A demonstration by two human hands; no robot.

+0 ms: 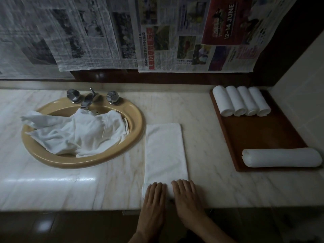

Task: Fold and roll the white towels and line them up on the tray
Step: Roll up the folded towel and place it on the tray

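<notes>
A folded white towel (165, 151) lies as a long strip on the marble counter (70, 186), just right of the tan oval sink (136, 137), running from the counter's near edge away toward the wall. At the strip's near end both hands rest side by side on the cloth — the left hand (154, 204) and the right hand (188, 206) — palms down, fingers straight and close together, pressing flat on what looks like the start of a roll; neither hand curls round the towel.

In the sink basin lies a heap of loose white towels (77, 132), crumpled, one corner spilling over the rim on the side away from the folded strip. Behind the basin stand the metal tap (87, 100) and its two faceted knobs.

Well to the right of the sink, past the folded strip, a brown wooden tray (259, 137) sits on the counter against the side wall. At its far end four rolled towels (241, 100) lie side by side, touching — a neat row. At the tray's near end a larger rolled towel (282, 157) lies crosswise.

Newspaper sheets (157, 35) hang on the wall above the sink.
</notes>
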